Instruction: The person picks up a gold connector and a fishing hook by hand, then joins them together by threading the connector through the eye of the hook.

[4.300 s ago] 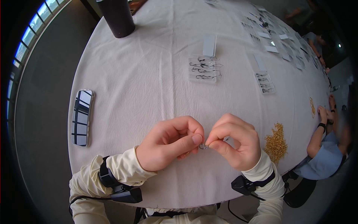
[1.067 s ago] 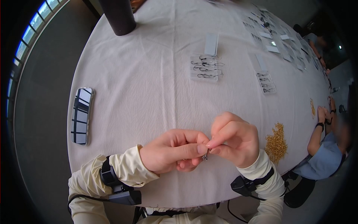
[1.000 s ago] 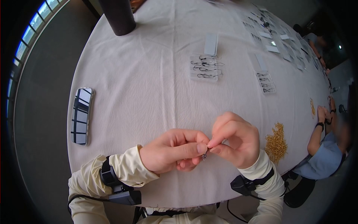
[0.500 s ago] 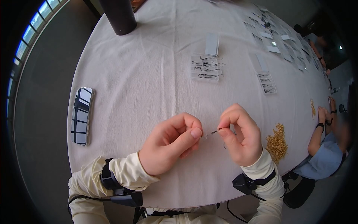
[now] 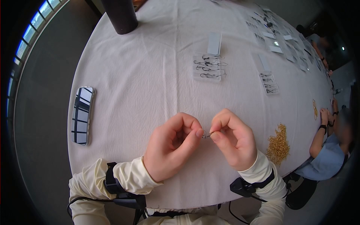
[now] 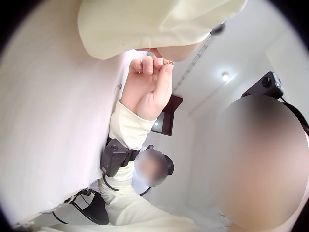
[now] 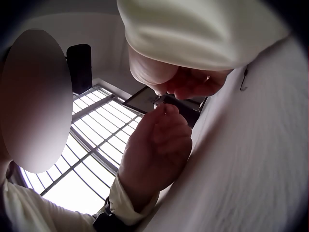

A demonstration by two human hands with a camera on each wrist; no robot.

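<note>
Over the near part of the cloth, my left hand and right hand face each other, fingertips close together. Between them spans a thin dark fish hook, pinched by thumb and forefinger on either side. Most of it is covered by the fingertips; I cannot tell which end each hand has. The right wrist view shows a small dark metal bit at the left hand's fingertips. A tiny brownish loop shows at the right fingertips in the left wrist view. Another dark hook lies on the cloth.
A clear box of dark hooks lies ahead, with a similar box to its right. A heap of small gold metal pieces is right of my hand. A phone lies left, a dark cup far left. Another person sits right.
My hands were close together over a small metal piece, then drew apart with it stretched between them half a second ago. Now the right hand has come back left, narrowing the gap.
</note>
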